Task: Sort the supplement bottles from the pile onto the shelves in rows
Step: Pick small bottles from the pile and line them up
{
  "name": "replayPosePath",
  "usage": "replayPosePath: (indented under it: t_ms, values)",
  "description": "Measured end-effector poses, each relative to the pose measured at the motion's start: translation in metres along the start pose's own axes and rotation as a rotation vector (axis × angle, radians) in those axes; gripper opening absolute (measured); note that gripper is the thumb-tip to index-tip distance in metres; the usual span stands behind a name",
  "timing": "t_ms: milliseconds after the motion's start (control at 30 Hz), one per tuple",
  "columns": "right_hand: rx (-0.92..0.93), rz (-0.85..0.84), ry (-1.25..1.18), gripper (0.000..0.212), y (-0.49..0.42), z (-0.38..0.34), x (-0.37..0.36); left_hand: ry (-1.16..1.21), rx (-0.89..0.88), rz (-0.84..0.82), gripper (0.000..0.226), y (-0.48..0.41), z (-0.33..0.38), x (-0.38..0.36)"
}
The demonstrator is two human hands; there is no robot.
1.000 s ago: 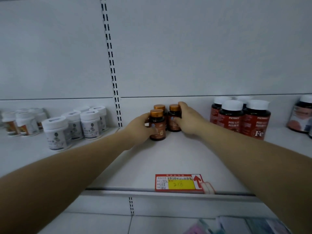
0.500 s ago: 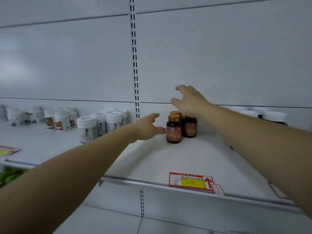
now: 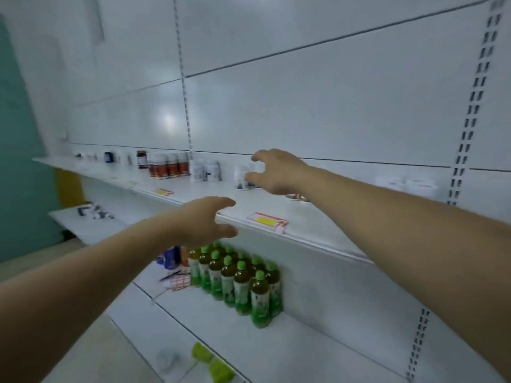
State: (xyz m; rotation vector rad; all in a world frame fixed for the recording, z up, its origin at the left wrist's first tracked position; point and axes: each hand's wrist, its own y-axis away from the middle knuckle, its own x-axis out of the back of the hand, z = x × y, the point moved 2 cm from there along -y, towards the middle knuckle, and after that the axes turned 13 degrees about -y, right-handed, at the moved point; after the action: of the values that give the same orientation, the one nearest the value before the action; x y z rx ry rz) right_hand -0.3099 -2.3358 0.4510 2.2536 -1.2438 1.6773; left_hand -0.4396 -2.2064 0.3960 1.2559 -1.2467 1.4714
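While left hand (image 3: pixel 201 221) fronts shelf edge (image 3: pixel 326 240) — right hand (image 3: pixel 276 172) hovers above.

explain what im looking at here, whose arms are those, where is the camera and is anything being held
No machine here: these are a person's two bare arms, seen from a wide-angle camera worn on their head. The left hand hovers before the edge of the upper shelf; the right hand reaches over it, near a white bottle. Both have spread fingers and hold nothing. Further left on that shelf stand white jars and red-labelled bottles; a yellow price tag sits on its front edge. The shelf below carries green-capped drink bottles. The picture is blurred, so labels cannot be read.
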Motion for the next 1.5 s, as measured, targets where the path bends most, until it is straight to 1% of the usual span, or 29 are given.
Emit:
replayPosePath:
  t_ms: [133,267,433,600,733,900,1000,1167,1333,1500]
  values:
    - [0.091,-0.112,-0.073,0.066,-0.056,-0.083,-0.096,0.049,0.169,-0.055,0.067,0.022,-0.124,-0.021]
    - [0.162,-0.208,-0.117,0.063,-0.108,-0.137,-0.189,0.106,0.287,-0.079,0.063,0.023,-0.224,-0.05]
    - [0.179,-0.318,-0.148,0.062,-0.186,-0.172,-0.313,0.141,0.383,-0.105,0.061,0.002,-0.338,-0.104]
    - [0.209,-0.408,-0.192,0.061,-0.297,-0.206,-0.433,0.146,0.448,-0.156,0.065,-0.05,-0.462,-0.156]
    - [0.201,-0.476,-0.199,0.061,-0.399,-0.233,-0.51,0.195,0.506,-0.192,0.065,-0.095,-0.57,-0.183]
    - [0.153,-0.518,-0.192,0.061,-0.52,-0.262,-0.596,0.289,0.602,-0.192,0.064,-0.139,-0.711,-0.208]
    - [0.124,-0.519,-0.2,0.061,-0.594,-0.279,-0.659,0.279,0.621,-0.171,0.063,-0.173,-0.804,-0.223]
    - [0.048,-0.498,-0.212,0.062,-0.721,-0.312,-0.776,0.258,0.603,-0.165,0.059,-0.238,-0.973,-0.245]
    - [-0.073,-0.49,-0.233,0.062,-0.849,-0.345,-0.857,0.258,0.554,-0.266,0.06,-0.314,-1.135,-0.253]
    - [-0.161,-0.496,-0.217,0.062,-0.955,-0.354,-0.927,0.267,0.5,-0.325,0.059,-0.401,-1.264,-0.268]
